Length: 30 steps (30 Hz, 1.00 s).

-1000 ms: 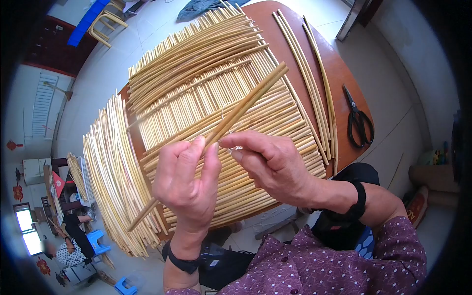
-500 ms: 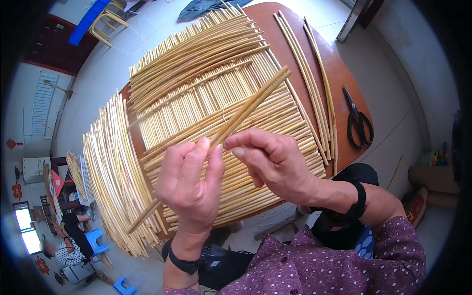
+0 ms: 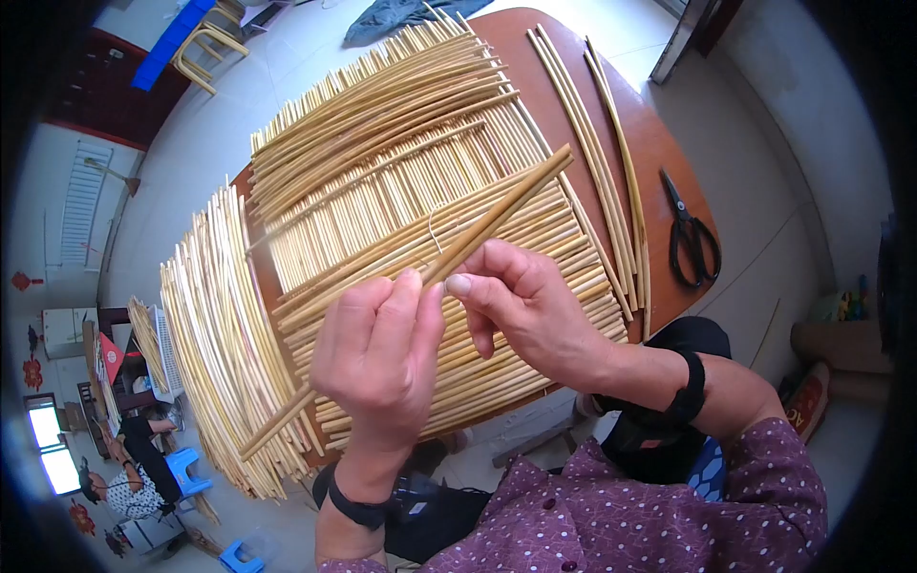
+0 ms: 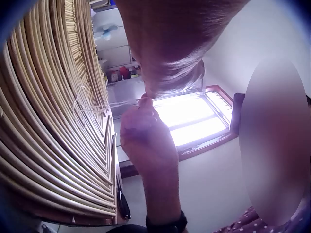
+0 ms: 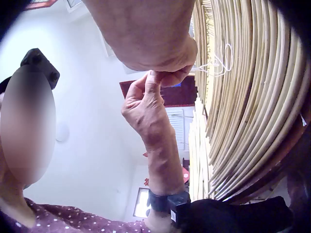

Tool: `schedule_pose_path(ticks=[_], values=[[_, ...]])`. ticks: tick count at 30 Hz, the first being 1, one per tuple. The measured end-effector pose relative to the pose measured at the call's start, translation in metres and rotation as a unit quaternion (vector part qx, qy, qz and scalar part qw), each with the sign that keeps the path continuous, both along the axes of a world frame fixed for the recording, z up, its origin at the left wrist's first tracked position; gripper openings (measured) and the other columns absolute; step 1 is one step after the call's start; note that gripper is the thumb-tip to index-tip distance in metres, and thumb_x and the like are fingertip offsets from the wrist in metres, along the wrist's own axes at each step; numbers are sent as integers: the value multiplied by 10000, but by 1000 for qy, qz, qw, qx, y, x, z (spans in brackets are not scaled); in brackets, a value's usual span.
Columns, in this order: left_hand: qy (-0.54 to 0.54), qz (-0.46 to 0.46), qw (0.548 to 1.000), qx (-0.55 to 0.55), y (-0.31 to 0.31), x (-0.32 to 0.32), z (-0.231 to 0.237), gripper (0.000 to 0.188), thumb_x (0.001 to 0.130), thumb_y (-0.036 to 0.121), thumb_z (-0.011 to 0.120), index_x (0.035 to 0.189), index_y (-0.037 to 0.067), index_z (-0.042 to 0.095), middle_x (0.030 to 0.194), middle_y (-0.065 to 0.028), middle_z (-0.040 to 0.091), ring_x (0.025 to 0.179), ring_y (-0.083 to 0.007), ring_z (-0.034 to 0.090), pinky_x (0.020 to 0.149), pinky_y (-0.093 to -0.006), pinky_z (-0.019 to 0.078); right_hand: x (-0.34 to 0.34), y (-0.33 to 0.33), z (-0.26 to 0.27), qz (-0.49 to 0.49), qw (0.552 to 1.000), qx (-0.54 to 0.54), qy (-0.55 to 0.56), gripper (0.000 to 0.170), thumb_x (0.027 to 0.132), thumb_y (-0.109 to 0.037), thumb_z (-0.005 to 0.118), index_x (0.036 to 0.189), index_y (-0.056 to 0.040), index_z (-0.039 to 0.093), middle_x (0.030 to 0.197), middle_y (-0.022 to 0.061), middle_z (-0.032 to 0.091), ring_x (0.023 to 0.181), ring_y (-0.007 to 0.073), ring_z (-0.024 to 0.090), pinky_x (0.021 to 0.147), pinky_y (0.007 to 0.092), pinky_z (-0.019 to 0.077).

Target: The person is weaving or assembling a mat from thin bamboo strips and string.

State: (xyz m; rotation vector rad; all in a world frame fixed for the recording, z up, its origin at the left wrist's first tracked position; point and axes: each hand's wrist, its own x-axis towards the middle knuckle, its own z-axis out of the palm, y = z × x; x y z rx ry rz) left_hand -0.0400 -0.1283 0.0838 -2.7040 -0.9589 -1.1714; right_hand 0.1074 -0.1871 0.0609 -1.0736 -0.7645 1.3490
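Note:
In the head view my left hand (image 3: pixel 377 353) pinches a pair of stalks (image 3: pixel 506 208) lying side by side, slanting up to the right over the rows of stalks (image 3: pixel 420 377). My right hand (image 3: pixel 535 306), thumb and forefinger together, meets the left fingertips at the stalks; what it pinches is very small, apparently the white string. A loop of that string (image 3: pixel 433 229) shows beside the pair. In the left wrist view the string (image 4: pixel 82 104) trails from the fingertips toward the stalks, and the right wrist view shows the string (image 5: pixel 221 63) too.
Black scissors (image 3: pixel 690 229) and several loose stalks (image 3: pixel 592 143) lie on the brown table (image 3: pixel 669 143) at the right. Bundled stalks (image 3: pixel 224 325) stand off to the left, with more stalks (image 3: pixel 382 105) piled across the far end. A person (image 3: pixel 134 477) sits at the far left.
Both hands have shifted slightly right, and the pinched pair of stalks has moved a little with them. My right forefinger has bent back more toward the thumb.

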Motion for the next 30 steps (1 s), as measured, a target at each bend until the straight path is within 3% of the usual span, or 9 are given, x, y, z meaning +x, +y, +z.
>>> schedule_pose_path(ticks=[5, 7, 8, 14, 21, 24, 26, 27, 30], values=[[44, 7, 997, 63, 0, -1, 2, 286, 703, 81, 840, 967, 41, 736, 829, -42, 617, 672, -192, 589, 546, -326, 450, 2, 6, 5, -7, 994, -80, 73, 410, 1014, -385, 549, 967, 21, 591, 576, -23, 470, 482, 66, 473, 419, 231, 400], [60, 3, 996, 71, -2, 1, 0, 281, 711, 94, 836, 970, 44, 738, 834, -38, 621, 670, -186, 585, 541, -325, 440, 4, 6, 0, 5, 979, -135, 150, 380, 989, -453, 593, 881, -93, 541, 638, -22, 477, 498, 62, 448, 446, 206, 383], [63, -1, 995, 72, -3, 2, -2, 274, 718, 98, 831, 970, 45, 739, 839, -37, 624, 666, -183, 581, 539, -325, 434, 1, 6, -3, -16, 976, -146, 158, 337, 977, -420, 619, 882, -107, 540, 635, -43, 445, 486, 53, 385, 435, 213, 336], [75, 3, 996, 44, -10, 7, 3, 275, 714, 26, 838, 967, 35, 729, 855, -60, 628, 715, -221, 619, 602, -338, 488, 0, 6, -2, -37, 973, -141, 179, 272, 952, -363, 647, 894, -121, 537, 630, -70, 401, 484, 34, 325, 435, 210, 260], [64, -23, 996, 50, -7, 7, -6, 250, 734, 93, 811, 962, 34, 728, 831, -35, 627, 652, -185, 570, 545, -325, 444, -1, 5, -6, -37, 962, -111, 247, 185, 970, -282, 629, 921, -127, 542, 648, -72, 400, 490, 30, 316, 440, 203, 241], [57, -16, 997, 47, -4, 8, -9, 235, 730, 92, 814, 944, 43, 731, 810, -33, 621, 648, -182, 571, 541, -322, 447, 2, 8, -6, -29, 954, -77, 287, 165, 976, -251, 625, 940, -108, 551, 653, -59, 435, 493, 35, 384, 438, 198, 313], [46, -9, 998, 43, 6, 5, -13, 226, 730, 97, 815, 935, 47, 732, 798, -31, 617, 647, -179, 573, 538, -320, 449, 1, 13, -4, -29, 966, -101, 237, 196, 974, -258, 637, 970, -76, 563, 668, -37, 499, 519, 53, 487, 467, 200, 417], [35, -2, 999, 42, 11, 1, -15, 217, 731, 101, 816, 925, 51, 733, 787, -30, 614, 646, -175, 574, 536, -318, 451, 4, 14, -3, -28, 967, -98, 234, 196, 974, -258, 637, 970, -76, 563, 668, -37, 499, 519, 53, 487, 467, 200, 417], [37, 29, 998, 48, 23, -10, -12, 209, 724, 122, 826, 903, 66, 735, 773, -20, 612, 652, -165, 586, 541, -315, 461, 14, 9, 6, -75, 987, -68, -122, 201, 950, -206, 674, 967, -26, 586, 778, 34, 614, 640, 108, 597, 567, 235, 494]])
